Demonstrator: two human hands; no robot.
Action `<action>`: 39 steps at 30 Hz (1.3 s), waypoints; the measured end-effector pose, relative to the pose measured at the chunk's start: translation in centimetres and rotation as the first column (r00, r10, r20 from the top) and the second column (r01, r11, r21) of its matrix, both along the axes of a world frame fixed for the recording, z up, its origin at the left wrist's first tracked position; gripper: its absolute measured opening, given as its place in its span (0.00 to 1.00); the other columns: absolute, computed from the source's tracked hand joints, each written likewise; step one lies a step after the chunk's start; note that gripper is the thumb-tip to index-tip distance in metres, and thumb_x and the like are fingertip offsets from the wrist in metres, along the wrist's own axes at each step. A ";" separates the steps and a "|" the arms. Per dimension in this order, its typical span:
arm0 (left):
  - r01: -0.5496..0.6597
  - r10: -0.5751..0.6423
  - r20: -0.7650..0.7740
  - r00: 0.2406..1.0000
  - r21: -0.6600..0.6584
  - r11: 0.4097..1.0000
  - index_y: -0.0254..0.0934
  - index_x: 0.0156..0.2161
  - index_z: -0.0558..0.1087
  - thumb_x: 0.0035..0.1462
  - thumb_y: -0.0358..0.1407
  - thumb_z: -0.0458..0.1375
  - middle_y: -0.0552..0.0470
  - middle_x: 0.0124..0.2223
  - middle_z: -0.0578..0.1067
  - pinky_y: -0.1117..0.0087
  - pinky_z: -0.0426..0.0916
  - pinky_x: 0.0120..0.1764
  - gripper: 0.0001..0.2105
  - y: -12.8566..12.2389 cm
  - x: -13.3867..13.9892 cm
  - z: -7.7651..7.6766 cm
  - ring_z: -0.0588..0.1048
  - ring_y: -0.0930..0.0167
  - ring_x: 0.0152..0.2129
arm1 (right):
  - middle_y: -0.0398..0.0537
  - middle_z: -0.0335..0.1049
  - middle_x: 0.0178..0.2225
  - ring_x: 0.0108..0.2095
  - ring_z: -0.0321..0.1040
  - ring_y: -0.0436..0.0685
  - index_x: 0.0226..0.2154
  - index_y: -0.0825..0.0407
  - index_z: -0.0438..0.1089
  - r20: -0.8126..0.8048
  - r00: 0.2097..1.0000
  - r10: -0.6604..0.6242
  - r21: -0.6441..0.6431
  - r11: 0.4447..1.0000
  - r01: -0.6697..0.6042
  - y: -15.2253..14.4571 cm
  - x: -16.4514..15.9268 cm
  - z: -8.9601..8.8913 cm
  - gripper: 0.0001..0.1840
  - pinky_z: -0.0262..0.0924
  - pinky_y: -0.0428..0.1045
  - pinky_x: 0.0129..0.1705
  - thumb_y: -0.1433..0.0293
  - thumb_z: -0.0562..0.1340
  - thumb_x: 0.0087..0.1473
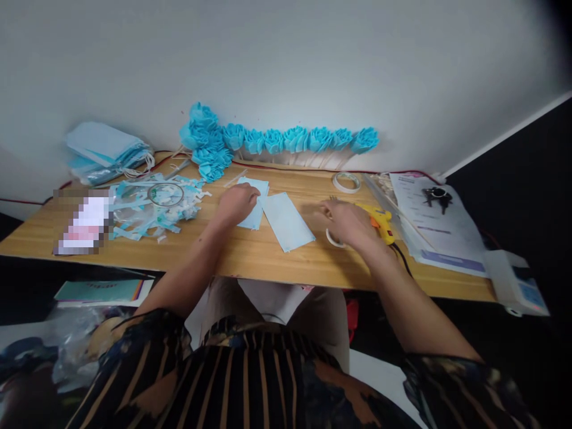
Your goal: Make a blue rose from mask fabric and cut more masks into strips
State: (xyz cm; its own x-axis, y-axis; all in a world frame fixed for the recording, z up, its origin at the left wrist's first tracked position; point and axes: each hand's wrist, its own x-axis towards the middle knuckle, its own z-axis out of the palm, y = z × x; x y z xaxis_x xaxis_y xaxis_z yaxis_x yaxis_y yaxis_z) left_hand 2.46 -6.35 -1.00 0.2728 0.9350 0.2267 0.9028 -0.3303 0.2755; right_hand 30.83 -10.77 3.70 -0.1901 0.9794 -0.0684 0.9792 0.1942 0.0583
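Note:
My left hand rests over a light blue fabric sheet, its fingers curled and closed; whatever is between the fingertips is hidden. Just right of those fingertips, a second pale blue rectangular sheet lies slanted on the table. My right hand hovers to the right of the sheets with bent fingers, blurred so that their grip is unclear. Partly under it shows a white ring-shaped roll. A yellow glue gun lies right beside that hand, with a black cord running toward the table's front edge.
Blue fabric flowers on sticks line the wall. Fabric scraps with a tape ring, a stack of face masks and a blurred-out phone occupy the left. Tape, printed paper, keys and a white box are right.

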 end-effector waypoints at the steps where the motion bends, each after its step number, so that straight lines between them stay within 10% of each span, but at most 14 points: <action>1: -0.016 0.016 -0.019 1.000 -0.020 1.000 0.35 0.46 0.80 0.63 0.30 0.49 0.42 0.48 0.80 0.61 0.69 0.50 0.17 0.0 0.0 0.0 0.76 0.61 0.46 | 0.58 0.79 0.46 0.47 0.75 0.67 0.50 0.52 0.72 -0.013 1.000 0.006 -0.007 1.000 -0.006 0.9 -1.0 -0.4 0.21 0.64 0.54 0.42 0.58 0.53 0.67; 13: -0.080 0.076 -0.041 0.996 -0.101 0.992 0.32 0.40 0.80 0.60 0.30 0.49 0.40 0.43 0.79 0.65 0.68 0.44 0.16 -0.3 0.7 -0.4 0.76 0.63 0.40 | 0.49 0.79 0.36 0.38 0.73 0.60 0.32 0.49 0.73 -0.458 0.885 0.084 -0.039 0.993 -0.115 7.5 -3.7 -5.1 0.07 0.60 0.51 0.38 0.65 0.60 0.54; 19: 0.010 0.004 0.262 0.965 -0.054 0.998 0.33 0.48 0.79 0.63 0.32 0.51 0.41 0.50 0.80 0.63 0.66 0.53 0.16 -0.1 1.4 -0.6 0.75 0.63 0.47 | 0.39 0.71 0.23 0.22 0.66 0.54 0.32 0.46 0.68 -0.981 0.129 -0.142 -0.128 0.986 0.110 7.7 -1.5 -6.7 0.15 0.61 0.49 0.26 0.61 0.68 0.41; 23: 0.148 0.050 0.708 0.705 -0.215 0.965 0.35 0.63 0.69 0.63 0.41 0.57 0.40 0.58 0.76 0.62 0.66 0.56 0.25 0.6 3.0 -0.5 0.75 0.61 0.53 | 0.38 0.74 0.25 0.22 0.68 0.54 0.41 0.43 0.69 -0.989 -0.140 -0.045 -0.049 0.999 0.024 7.0 -2.0 -5.8 0.25 0.64 0.50 0.25 0.61 0.72 0.38; 29: 0.542 0.078 0.955 0.286 -0.228 0.809 0.34 0.69 0.58 0.57 0.36 0.65 0.35 0.63 0.70 0.59 0.68 0.57 0.37 1.4 5.7 0.0 0.71 0.58 0.59 | 0.41 0.79 0.37 0.36 0.75 0.57 0.41 0.42 0.70 -0.968 -0.251 0.020 0.027 0.999 -0.023 6.5 -3.2 -5.9 0.24 0.72 0.52 0.35 0.60 0.73 0.39; 34: 0.405 0.156 0.935 0.319 -0.284 0.869 0.35 0.52 0.74 0.57 0.27 0.60 0.49 0.50 0.80 0.67 0.74 0.45 0.17 1.9 6.3 -0.9 0.80 0.65 0.43 | 0.44 0.78 0.46 0.49 0.74 0.60 0.43 0.44 0.69 -0.991 -0.131 0.021 0.021 1.000 0.001 6.6 -3.3 -6.9 0.23 0.71 0.57 0.49 0.59 0.70 0.43; 39: 0.355 0.112 0.922 0.370 -0.252 0.900 0.31 0.51 0.75 0.56 0.29 0.62 0.46 0.48 0.81 0.68 0.74 0.40 0.17 1.8 5.1 -1.5 0.80 0.65 0.39 | 0.51 0.75 0.48 0.48 0.74 0.64 0.49 0.43 0.67 -0.996 0.089 -0.034 -0.036 0.999 -0.029 5.9 -3.4 -6.0 0.28 0.71 0.59 0.42 0.43 0.55 0.56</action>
